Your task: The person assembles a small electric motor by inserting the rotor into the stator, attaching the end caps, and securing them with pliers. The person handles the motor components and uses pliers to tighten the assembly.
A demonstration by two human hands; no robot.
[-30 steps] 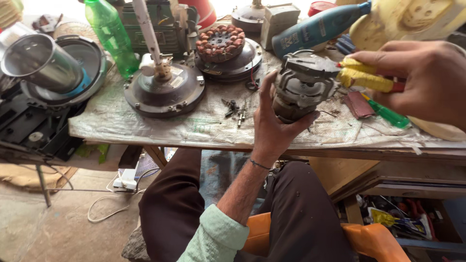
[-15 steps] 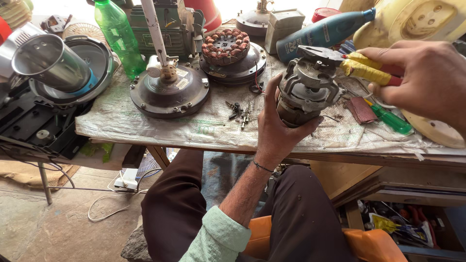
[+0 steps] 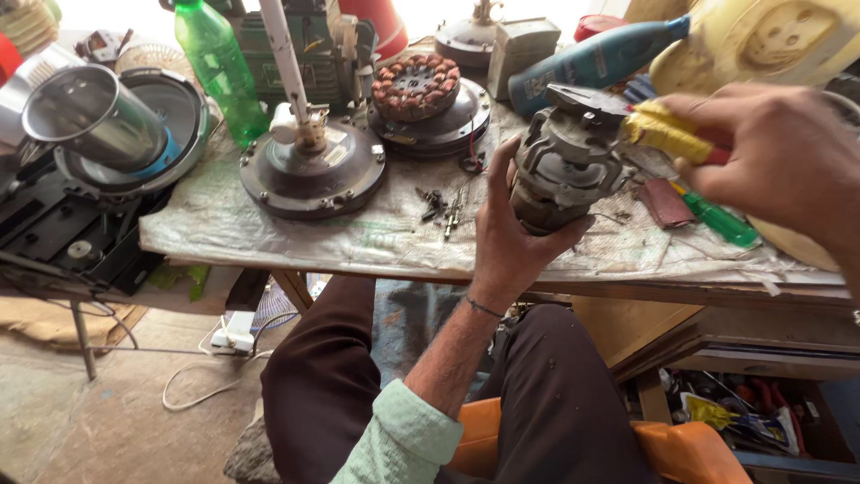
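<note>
My left hand (image 3: pixel 506 237) grips a small grey electric motor (image 3: pixel 563 166) from below and holds it just above the front of the workbench. In my right hand (image 3: pixel 770 157) is a pair of pliers with yellow handles (image 3: pixel 658 133). Their dark jaws (image 3: pixel 582 97) rest on the top of the motor. A few loose screws (image 3: pixel 443 204) lie on the bench just left of my left hand.
On the plastic-covered workbench (image 3: pixel 296 237) stand a round fan motor housing with a white shaft (image 3: pixel 312 170), a copper-wound stator (image 3: pixel 417 90), a green bottle (image 3: pixel 218 63), a blue bottle (image 3: pixel 587 61) and a green screwdriver (image 3: pixel 717 220). A steel jar (image 3: pixel 94 116) sits at the left.
The motor and both hands have shifted slightly, and the pliers' jaws have come down onto the motor's top. The camera has moved in a little.
</note>
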